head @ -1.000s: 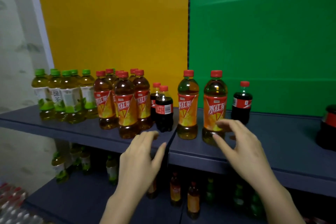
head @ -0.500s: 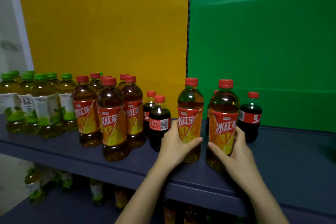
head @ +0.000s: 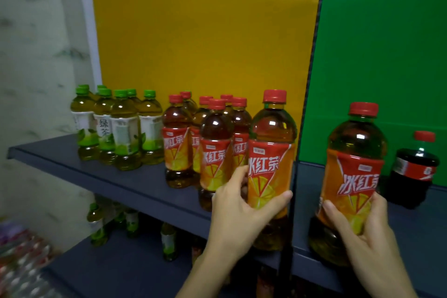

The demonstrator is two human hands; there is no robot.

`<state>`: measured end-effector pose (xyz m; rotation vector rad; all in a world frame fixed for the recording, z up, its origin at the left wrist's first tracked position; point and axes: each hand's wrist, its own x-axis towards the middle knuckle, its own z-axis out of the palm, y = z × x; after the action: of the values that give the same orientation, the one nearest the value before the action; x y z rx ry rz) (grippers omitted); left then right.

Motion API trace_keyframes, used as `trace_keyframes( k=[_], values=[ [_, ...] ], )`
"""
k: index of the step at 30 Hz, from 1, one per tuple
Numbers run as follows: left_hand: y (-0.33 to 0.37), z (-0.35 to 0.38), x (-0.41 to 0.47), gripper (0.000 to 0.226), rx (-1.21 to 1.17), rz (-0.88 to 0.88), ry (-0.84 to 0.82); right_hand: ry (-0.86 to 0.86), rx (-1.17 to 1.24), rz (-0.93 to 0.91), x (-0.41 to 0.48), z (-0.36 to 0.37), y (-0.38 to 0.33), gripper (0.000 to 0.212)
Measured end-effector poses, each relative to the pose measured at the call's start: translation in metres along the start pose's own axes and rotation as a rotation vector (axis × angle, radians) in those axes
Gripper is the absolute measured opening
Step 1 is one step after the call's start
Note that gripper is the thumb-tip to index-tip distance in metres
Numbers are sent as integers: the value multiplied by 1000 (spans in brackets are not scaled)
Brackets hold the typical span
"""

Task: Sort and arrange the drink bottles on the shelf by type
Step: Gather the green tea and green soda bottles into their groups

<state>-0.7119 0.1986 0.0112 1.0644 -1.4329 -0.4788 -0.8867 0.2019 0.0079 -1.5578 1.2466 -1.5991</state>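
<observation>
gripping one iced tea bottle each: left hand [head: 238, 210] wraps left iced tea bottle [head: 271, 167] beside red-capped tea cluster [head: 208, 143] on shelf [head: 101, 176]; right hand [head: 362, 232] wraps right iced tea bottle [head: 350, 181] near cola bottle [head: 414, 172]. green tea bottles [head: 116, 128] grouped far left.

Left hand [head: 238, 210] grips one upright iced tea bottle [head: 271, 152], right hand [head: 367, 232] its twin [head: 355, 152]. Further left stand iced teas [head: 215, 147] and green teas [head: 123, 133]; right, a cola bottle [head: 414, 172].
</observation>
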Motion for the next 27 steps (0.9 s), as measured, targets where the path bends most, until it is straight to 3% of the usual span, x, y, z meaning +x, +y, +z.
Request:
trace_keyframes(
  k=[14,21,27],
  values=[
    [-52,-195,-14,61,40,-59,36,-51,13,-23,-70,172,-39,59],
    [-70,-197,12,57,49,-36,-31,52,-97,-109,-63,181,-41,66],
    [-82,-171,41,57,106,16,-27,121,-127,-141,-32,170,-35,60]
  ],
)
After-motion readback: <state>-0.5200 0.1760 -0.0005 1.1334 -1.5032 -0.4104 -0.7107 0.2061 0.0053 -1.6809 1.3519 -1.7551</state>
